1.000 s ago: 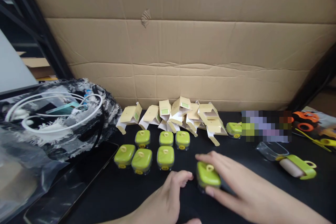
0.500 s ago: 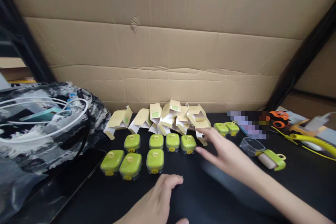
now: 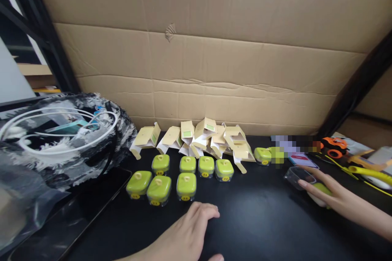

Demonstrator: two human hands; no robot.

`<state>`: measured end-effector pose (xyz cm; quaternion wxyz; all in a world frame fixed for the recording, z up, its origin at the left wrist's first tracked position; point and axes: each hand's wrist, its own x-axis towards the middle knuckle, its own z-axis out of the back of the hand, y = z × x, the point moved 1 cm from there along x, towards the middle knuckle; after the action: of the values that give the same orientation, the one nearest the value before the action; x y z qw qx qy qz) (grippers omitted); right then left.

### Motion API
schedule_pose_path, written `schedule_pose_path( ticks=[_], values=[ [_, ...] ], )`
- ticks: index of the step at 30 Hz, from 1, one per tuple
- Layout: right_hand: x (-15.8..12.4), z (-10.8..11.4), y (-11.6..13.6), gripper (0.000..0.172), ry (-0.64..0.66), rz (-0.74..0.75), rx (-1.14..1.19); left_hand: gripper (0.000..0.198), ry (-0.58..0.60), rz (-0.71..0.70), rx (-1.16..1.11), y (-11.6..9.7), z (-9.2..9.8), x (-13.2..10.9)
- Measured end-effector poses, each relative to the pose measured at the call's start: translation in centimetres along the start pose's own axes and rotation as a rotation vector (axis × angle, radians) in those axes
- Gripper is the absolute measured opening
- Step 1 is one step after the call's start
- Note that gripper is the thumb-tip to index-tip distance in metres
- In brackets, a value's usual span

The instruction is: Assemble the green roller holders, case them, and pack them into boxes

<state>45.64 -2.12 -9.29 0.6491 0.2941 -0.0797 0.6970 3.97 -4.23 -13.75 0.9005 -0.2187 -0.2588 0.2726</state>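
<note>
Your right hand (image 3: 335,193) extends over the black worktop (image 3: 254,220) at the lower right of the frame, fingers above a clear tub (image 3: 293,178) and a green lid (image 3: 323,189); whether they grip either cannot be told from this angle. Your left hand (image 3: 188,230), fingers released and loosely bent, shows at bottom centre, below seven green-lidded containers (image 3: 186,182). Behind them, opened cartons (image 3: 202,128) line a cardboard panel (image 3: 199,57).

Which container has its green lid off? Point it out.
The rightmost clear container, at the right hand: its green lid lies beside it, partly hidden by that hand. The seven containers in two rows all wear their lids.
</note>
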Motion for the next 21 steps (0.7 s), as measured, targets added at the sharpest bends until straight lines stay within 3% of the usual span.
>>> schedule_pose_path(
  ticks=[4, 11, 15, 17, 19, 21],
  values=[
    [-0.2, -0.2, 3.9, 0.058, 0.172, -0.047, 0.042, 0.054, 0.020, 0.007, 0.004, -0.2, 0.4, 0.0],
    [-1.5, -0.9, 13.2, 0.049, 0.351, 0.145, 0.105, 0.049, 0.104, 0.149, -0.046, -2.9, 2.8, 1.0],
    [-1.9, -1.6, 17.5, 0.052, 0.421, 0.313, 0.170, 0.067, 0.124, 0.247, -0.128, -2.4, 2.4, 0.9],
    [-2.0, -2.0, 19.3, 0.055, 0.479, 0.362, 0.207, 0.077, 0.106, 0.227, -0.166, -1.9, 2.1, 0.7],
    [-2.0, -2.3, 20.7, 0.064, 0.540, 0.341, 0.254, 0.080, 0.093, 0.176, -0.177, -1.8, 2.2, 0.8],
    [-1.8, -2.6, 21.3, 0.090, 0.601, 0.268, 0.332, 0.074, 0.110, 0.180, -0.168, -2.4, 2.7, 1.1]
  ],
)
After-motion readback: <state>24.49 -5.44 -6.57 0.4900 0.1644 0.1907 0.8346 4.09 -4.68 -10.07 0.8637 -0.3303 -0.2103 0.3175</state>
